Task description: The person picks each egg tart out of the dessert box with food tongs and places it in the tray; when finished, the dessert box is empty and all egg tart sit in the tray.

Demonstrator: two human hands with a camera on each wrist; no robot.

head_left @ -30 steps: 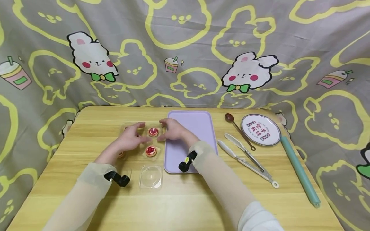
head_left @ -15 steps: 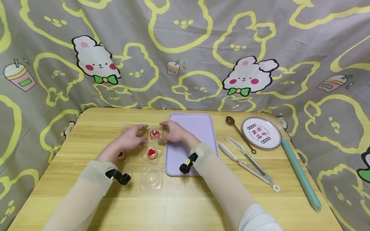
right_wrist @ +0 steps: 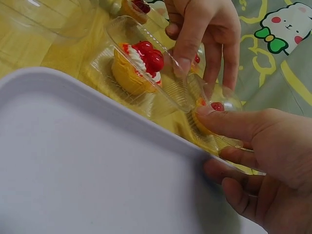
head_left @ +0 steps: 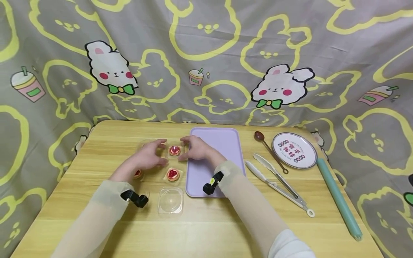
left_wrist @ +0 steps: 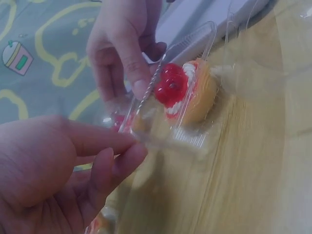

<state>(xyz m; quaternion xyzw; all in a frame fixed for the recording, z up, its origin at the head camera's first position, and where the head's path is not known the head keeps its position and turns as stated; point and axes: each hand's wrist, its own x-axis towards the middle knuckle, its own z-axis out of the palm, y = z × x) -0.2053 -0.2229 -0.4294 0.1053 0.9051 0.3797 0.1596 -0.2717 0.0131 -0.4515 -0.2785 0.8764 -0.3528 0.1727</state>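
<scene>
On the wooden table (head_left: 209, 229) lies a lilac tray (head_left: 222, 143). At its left, the left hand (head_left: 146, 156) and the right hand (head_left: 198, 149) are at opposite sides of the far clear plastic box (head_left: 169, 157), fingers curved; whether either hand grasps it or only touches it, I cannot tell. Inside sits a red-topped tart (head_left: 174, 151), between the hands.

I have the right hand (right_wrist: 280, 153) with its thumb at the far box (right_wrist: 226, 145), a clear one with a tart inside, toward the tabletop's (right_wrist: 17, 56) far edge, where the curtain (right_wrist: 273, 92) hangs. Opposite, I see the left hand (right_wrist: 209, 31) – whether it touches the near box (right_wrist: 168, 97), I can't tell. That clear box holds the near tart (right_wrist: 129, 73), just beside the tray's (right_wrist: 97, 151) edge.
</scene>
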